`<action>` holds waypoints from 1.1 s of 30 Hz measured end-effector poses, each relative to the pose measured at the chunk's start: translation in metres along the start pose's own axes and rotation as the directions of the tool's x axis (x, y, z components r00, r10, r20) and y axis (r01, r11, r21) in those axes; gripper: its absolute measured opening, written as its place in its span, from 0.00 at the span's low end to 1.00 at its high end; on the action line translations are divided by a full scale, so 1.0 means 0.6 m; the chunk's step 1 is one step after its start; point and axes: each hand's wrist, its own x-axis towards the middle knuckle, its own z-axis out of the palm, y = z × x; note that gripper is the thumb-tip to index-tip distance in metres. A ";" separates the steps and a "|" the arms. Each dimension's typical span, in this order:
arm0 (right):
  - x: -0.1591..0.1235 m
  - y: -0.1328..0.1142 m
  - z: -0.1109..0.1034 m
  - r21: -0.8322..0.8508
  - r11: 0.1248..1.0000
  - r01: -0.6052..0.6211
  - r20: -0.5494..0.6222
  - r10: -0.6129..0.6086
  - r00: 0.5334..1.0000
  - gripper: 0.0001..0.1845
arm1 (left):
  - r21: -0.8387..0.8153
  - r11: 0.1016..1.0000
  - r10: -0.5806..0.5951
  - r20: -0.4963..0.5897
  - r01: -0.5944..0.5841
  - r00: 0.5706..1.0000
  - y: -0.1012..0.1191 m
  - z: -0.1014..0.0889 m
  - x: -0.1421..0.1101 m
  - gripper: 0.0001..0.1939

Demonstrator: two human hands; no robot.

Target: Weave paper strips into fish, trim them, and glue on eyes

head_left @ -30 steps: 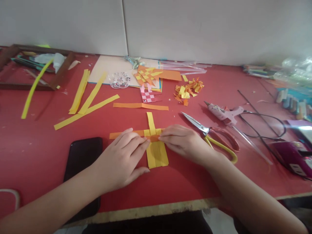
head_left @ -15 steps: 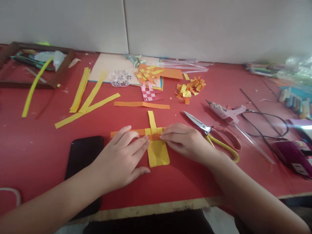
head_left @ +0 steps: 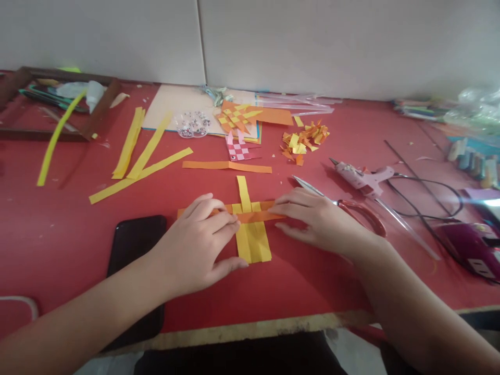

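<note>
A weave of yellow paper strips (head_left: 253,242) crossed by orange strips (head_left: 261,216) lies on the red table near its front edge. My left hand (head_left: 199,245) rests flat on the left side of the weave, fingers stretched and pressing the strips down. My right hand (head_left: 316,221) lies to the right, its fingertips pinching the right end of an orange strip that runs across the yellow ones. One yellow strip (head_left: 242,190) sticks out above the weave.
A black phone (head_left: 135,250) lies left of my left hand. Scissors (head_left: 359,213) and a pink glue gun (head_left: 361,177) with its cord lie at right. Loose yellow strips (head_left: 140,156), an orange strip (head_left: 226,166), woven paper pieces (head_left: 238,120) and scraps (head_left: 302,140) lie behind.
My right hand has slid to the right along the orange strip, drawing it out across the yellow strips. My left hand has stayed pressing the weave.
</note>
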 end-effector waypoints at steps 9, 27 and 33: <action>0.022 -0.027 -0.004 -0.409 0.909 0.079 0.035 -0.071 0.997 0.18 | 0.007 1.000 0.001 0.036 -0.001 0.999 0.002 -0.003 0.002 0.26; 0.055 -0.065 0.009 0.090 0.942 -0.324 -0.153 0.335 0.930 0.21 | -0.023 1.000 -0.021 -0.018 0.021 1.000 0.000 0.006 0.009 0.23; 0.064 -0.093 0.031 0.356 0.868 -0.345 -0.103 0.403 0.909 0.10 | -0.113 0.986 -0.133 -0.124 0.119 0.983 -0.004 0.019 -0.001 0.23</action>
